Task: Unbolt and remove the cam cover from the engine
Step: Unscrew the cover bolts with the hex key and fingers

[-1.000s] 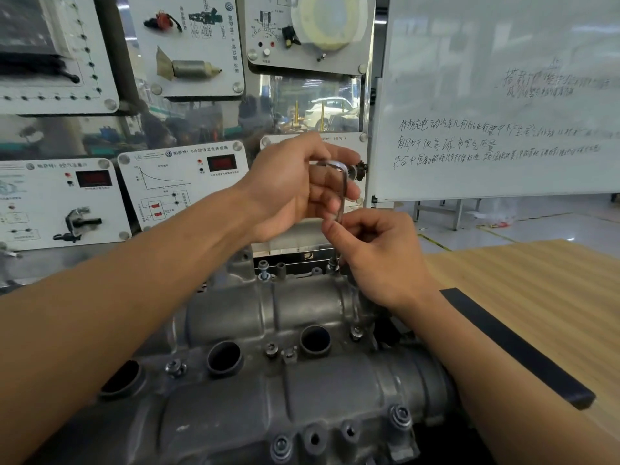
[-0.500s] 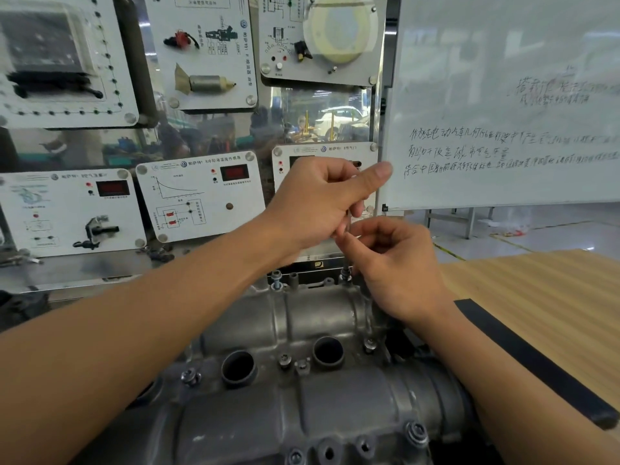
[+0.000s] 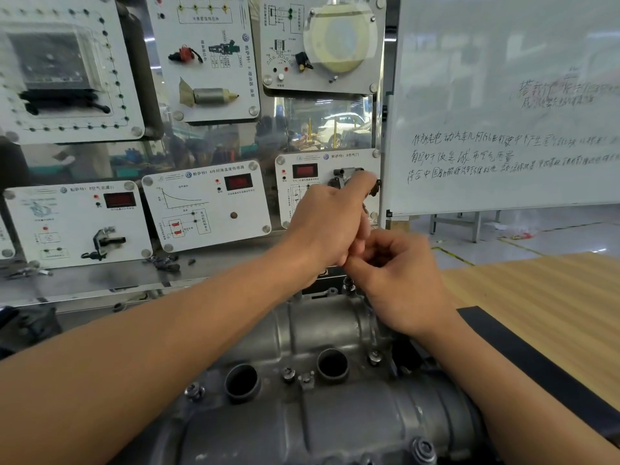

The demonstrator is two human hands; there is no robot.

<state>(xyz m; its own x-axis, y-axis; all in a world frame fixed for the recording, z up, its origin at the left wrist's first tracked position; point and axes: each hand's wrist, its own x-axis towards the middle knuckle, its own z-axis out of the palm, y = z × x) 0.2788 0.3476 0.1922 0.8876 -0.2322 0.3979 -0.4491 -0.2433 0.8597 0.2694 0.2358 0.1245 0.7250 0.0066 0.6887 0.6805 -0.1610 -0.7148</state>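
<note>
The grip of the left hand is curled, index finger stretched forward, and touches the right hand, whose grip is also curled, thumb against fingertips. Whether either clamps anything I cannot tell, since the fingers hide it. Both hang just above a bolt at the far end of the grey cam cover, which lies low and central between the forearms. A wooden tabletop lies to the right, a whiteboard behind it.

Dull grey cam cover; pale striped wood table; black strip.
</note>
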